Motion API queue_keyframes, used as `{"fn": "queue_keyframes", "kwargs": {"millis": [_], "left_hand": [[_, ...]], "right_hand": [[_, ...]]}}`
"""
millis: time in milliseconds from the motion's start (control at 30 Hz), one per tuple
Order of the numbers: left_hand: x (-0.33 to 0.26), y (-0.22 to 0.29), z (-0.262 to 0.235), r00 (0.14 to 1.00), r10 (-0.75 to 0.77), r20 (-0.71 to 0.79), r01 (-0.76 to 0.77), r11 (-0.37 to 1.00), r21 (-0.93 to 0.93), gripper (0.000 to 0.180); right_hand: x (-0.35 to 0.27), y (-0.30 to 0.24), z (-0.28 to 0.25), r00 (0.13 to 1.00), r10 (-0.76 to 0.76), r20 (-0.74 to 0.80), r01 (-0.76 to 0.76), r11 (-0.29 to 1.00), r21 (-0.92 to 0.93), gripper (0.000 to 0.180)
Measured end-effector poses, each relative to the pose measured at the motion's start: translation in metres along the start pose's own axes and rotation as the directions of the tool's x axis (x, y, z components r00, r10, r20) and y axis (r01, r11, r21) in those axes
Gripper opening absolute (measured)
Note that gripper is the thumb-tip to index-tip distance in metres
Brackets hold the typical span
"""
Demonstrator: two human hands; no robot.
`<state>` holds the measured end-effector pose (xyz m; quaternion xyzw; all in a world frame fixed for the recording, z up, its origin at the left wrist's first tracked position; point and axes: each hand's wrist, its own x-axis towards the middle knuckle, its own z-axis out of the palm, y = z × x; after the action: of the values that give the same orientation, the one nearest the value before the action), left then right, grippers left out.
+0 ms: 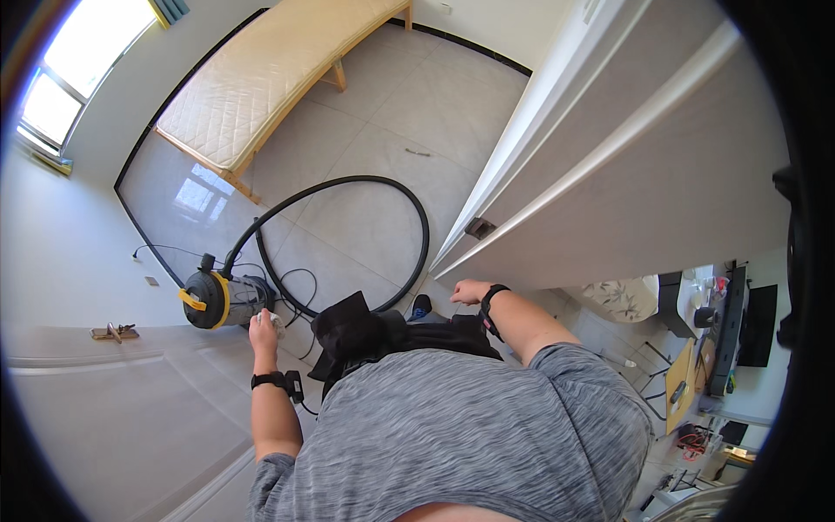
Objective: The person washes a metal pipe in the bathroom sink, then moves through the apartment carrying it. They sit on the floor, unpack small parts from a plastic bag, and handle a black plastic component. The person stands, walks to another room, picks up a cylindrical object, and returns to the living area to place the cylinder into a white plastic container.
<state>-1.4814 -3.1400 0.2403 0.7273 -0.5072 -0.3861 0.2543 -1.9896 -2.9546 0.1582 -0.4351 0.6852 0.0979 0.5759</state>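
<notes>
While a smooth black hose (pixel 424 235) is forming a wide loop over the glossy grey floor tiles (pixel 383 96) at the centre of the frame, its end is joining a rounded vacuum cleaner (pixel 203 300) at the lower left. The cleaner is presenting a dark top, a yellow handle and a yellow band. At the upper left, a quilted pale mattress (pixel 278 70) is lying on a wooden bed frame (pixel 237 183). A smooth door (pixel 626 191) is filling the upper right; a panelled door (pixel 130 409) with a metal handle (pixel 113 332) is occupying the lower left.

A black pouch (pixel 352 331) at the waist is covering part of the hose and is leaving only the front of a dark shoe (pixel 421 306) visible. The frame's dark rim is cutting off both doors.

The left hand (pixel 263 331) is closing around a crumpled whitish cloth (pixel 278 326), just right of the cleaner; the cloth's exact material is proving hard to identify. The right hand (pixel 470 291) is curling into a loose fist below the smooth door; the view is not showing whether it is holding anything.
</notes>
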Motion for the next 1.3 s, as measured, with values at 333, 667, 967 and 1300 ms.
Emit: {"fn": "queue_keyframes", "kwargs": {"millis": [333,667,967,1300], "left_hand": [[-0.025,-0.015,-0.023,0.992,-0.030,0.121,0.039,0.996,-0.077,0.039],[-0.016,-0.083,-0.036,0.964,-0.266,0.009,0.264,0.954,-0.142,0.032],[0.085,-0.057,-0.025,0.959,-0.188,-0.214,0.242,0.934,0.263,0.041],[0.248,0.052,0.019,0.999,-0.039,-0.012,0.040,0.993,0.109,0.036]], "right_hand": [[-0.010,-0.040,0.015,0.983,-0.090,-0.161,0.163,0.836,0.524,0.029],[0.037,-0.165,-0.055,0.936,-0.231,-0.266,0.256,0.965,0.062,0.040],[0.169,-0.192,-0.162,0.987,-0.064,-0.150,0.005,0.932,-0.363,0.044],[0.204,-0.180,-0.279,0.984,0.129,-0.123,-0.146,0.979,-0.142,0.039]]}}
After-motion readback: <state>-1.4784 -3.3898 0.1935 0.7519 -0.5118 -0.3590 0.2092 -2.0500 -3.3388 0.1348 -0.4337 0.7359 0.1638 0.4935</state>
